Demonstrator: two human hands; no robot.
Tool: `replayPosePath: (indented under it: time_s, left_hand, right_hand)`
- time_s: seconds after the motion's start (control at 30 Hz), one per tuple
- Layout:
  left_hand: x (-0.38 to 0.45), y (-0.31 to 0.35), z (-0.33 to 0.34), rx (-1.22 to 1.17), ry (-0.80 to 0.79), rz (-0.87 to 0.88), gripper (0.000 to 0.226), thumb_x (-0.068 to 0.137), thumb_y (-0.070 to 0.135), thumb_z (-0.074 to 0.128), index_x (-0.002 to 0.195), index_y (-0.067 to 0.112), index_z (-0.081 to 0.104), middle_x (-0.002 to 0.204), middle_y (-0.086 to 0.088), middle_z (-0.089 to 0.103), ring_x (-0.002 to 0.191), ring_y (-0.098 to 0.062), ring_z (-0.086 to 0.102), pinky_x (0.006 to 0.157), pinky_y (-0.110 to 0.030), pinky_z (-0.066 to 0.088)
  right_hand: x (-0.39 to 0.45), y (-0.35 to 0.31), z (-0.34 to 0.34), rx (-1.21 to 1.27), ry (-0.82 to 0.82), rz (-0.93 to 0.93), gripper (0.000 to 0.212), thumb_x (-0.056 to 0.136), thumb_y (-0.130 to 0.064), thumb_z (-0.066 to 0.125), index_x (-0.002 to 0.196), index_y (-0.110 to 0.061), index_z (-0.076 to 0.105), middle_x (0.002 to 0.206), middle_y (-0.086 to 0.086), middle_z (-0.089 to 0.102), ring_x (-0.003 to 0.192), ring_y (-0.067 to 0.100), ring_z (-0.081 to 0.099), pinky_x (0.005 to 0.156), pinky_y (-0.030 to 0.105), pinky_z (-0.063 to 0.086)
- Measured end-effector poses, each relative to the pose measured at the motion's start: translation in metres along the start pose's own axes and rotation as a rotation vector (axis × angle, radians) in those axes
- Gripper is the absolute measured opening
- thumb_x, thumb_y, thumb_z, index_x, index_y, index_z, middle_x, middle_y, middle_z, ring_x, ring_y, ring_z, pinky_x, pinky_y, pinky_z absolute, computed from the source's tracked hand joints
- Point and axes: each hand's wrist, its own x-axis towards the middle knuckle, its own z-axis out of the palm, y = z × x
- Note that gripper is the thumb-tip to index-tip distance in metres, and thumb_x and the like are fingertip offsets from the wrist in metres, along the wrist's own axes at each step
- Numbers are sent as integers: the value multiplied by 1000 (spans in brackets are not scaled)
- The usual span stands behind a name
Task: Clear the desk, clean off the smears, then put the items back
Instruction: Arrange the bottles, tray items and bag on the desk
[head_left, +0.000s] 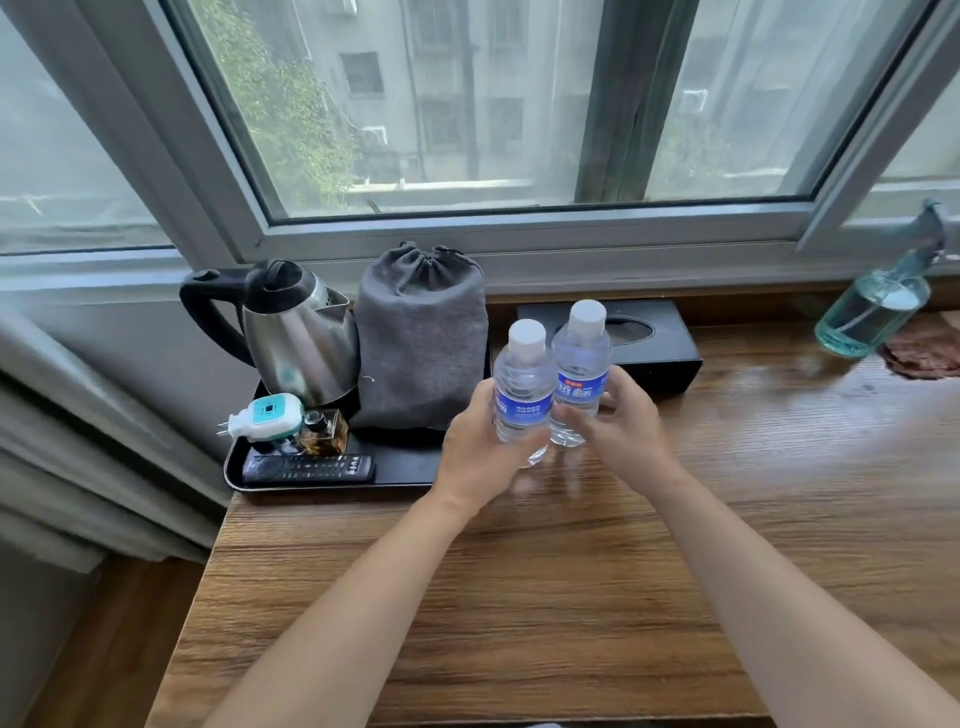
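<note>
Two small clear water bottles with blue labels and white caps stand side by side near the middle of the wooden desk (571, 597). My left hand (480, 457) grips the left bottle (522, 400), which is lifted slightly off the wood and tilted. My right hand (621, 423) curls round the right bottle (579, 374), whose base is at the desk surface. A black tray (405, 462) at the desk's left end holds a steel kettle (296, 343), a grey drawstring pouch (421, 338), a white-and-teal plug-in device (265, 415), a small perfume bottle (324, 434) and a black remote (309, 470).
A black tissue box (654, 348) lies behind the bottles by the window sill. At the far right a teal spray bottle (872, 312) leans beside a brown cloth (922, 356). A curtain (78, 441) hangs left of the desk. The window frame runs along the back.
</note>
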Motion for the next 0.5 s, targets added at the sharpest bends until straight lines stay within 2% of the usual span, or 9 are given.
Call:
replayPosePath:
  time_s: [0.1, 0.23, 0.3, 0.4, 0.5]
  left_hand:
    - [-5, 10, -18, -27, 101, 37, 63, 69, 47, 94, 122, 36, 60, 104, 20, 77, 96, -2, 74, 89, -47, 61]
    - [-16, 8, -58, 70, 266, 54, 65, 65, 55, 95, 113, 32, 58, 95, 19, 78, 85, 0, 74, 79, -42, 62]
    - [-21, -4, -76, 139, 342, 17, 66, 61, 63, 91, 108, 32, 55, 93, 16, 77, 82, -5, 75, 76, -43, 61]
    - [-26, -25, -94, 198, 406, -26, 69, 59, 66, 87, 105, 29, 53, 95, 11, 76, 83, -15, 75, 74, -45, 61]
    - [-26, -33, -101, 195, 453, -63, 67, 63, 51, 97, 104, 22, 53, 96, 8, 75, 87, -20, 74, 77, -44, 60]
  right_hand:
    - [-7, -15, 10, 22, -8, -58, 52, 81, -32, 87, 127, -35, 62, 121, -19, 69, 114, 6, 64, 95, 39, 57]
    - [-13, -41, 35, 36, -113, -107, 50, 82, -31, 85, 126, -32, 63, 118, -19, 70, 108, 1, 65, 85, 19, 54]
    - [-13, -47, 55, 68, -170, -96, 47, 82, -26, 87, 124, -27, 64, 113, -13, 74, 103, 5, 69, 85, 22, 55]
    - [-14, -45, 87, 58, -209, -98, 50, 79, -38, 87, 124, -34, 65, 119, -9, 72, 111, 12, 68, 94, 37, 56]
    - [-13, -44, 105, -44, -225, -168, 47, 80, -36, 87, 122, -35, 67, 120, -16, 69, 113, 5, 62, 96, 31, 52]
